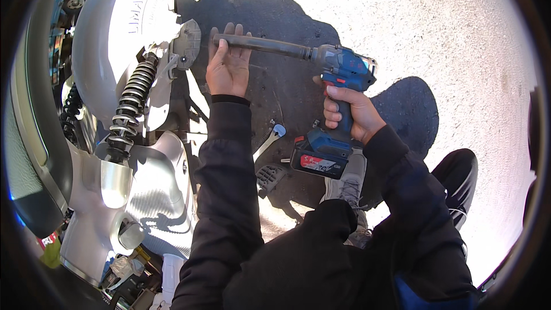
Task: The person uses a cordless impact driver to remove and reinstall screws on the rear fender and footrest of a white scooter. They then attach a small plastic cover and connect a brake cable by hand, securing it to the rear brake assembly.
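Note:
My right hand [349,113] grips the handle of a blue cordless impact wrench [343,72] with a black battery pack [318,158] at its base. A long dark socket extension [270,46] runs left from the tool's nose toward a grey bracket [188,43] on a scooter's rear wheel area. My left hand [228,64] wraps around the far end of that extension, close to the bracket. Both arms wear black sleeves.
A silver scooter body [123,28] with a black coil shock absorber [132,103] fills the left side. A combination wrench [270,140] lies on the dark asphalt below the tool. My grey shoe [347,186] rests on the ground. Bright sunlit pavement spreads to the right.

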Demonstrator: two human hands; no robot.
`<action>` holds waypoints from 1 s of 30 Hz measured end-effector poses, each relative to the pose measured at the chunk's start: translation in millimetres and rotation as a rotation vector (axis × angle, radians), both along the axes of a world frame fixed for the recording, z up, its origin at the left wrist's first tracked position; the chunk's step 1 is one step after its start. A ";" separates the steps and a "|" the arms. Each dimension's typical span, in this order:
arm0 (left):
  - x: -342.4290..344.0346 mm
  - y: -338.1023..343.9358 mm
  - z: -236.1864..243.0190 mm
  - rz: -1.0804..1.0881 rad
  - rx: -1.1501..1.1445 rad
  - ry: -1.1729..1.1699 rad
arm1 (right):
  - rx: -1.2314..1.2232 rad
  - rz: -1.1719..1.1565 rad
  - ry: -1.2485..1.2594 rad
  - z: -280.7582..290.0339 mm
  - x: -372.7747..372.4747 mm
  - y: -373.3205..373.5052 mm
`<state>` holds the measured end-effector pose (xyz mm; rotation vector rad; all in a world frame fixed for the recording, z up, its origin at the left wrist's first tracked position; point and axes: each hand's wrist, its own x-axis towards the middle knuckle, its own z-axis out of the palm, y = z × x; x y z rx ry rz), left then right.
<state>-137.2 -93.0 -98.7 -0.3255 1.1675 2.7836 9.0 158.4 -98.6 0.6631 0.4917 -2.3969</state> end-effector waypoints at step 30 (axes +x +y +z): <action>-66.6 -74.0 -15.8 0.161 0.290 0.123 | -0.267 0.114 -0.015 -55.3 -78.9 -65.3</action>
